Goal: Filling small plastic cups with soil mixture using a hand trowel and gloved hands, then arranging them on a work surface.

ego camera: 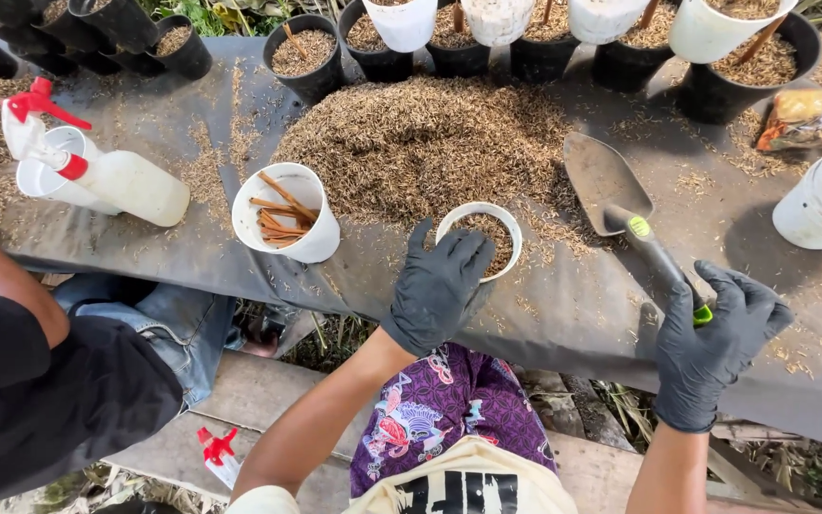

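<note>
**Gloved hands at a husk-strewn potting bench outdoors**

The left hand [438, 286], in a black glove, is resting over the near rim of a small white pot [480, 238] filled with husks, its fingers spread and curled on the rim. The pot is standing on the dark sheet [544, 314] covering the bench, at the near edge of a big heap of brown husks [420, 143]. The right hand [715, 338], also gloved, is closing around the green-tipped handle of a metal trowel [611, 190], whose blade is lying flat on the sheet just right of the heap.

Left of the pot a white cup of brown sticks [285, 211] is standing, and farther left a white spray bottle with a red trigger [97, 171] is lying on its side. Black pots [304, 55] filled with husks are lining the far edge, some with white pots among them. Husks are lying scattered all over the sheet. Wooden planks [259, 390] are showing below the bench, and another person in a dark sleeve [40, 381] is sitting at the left.
</note>
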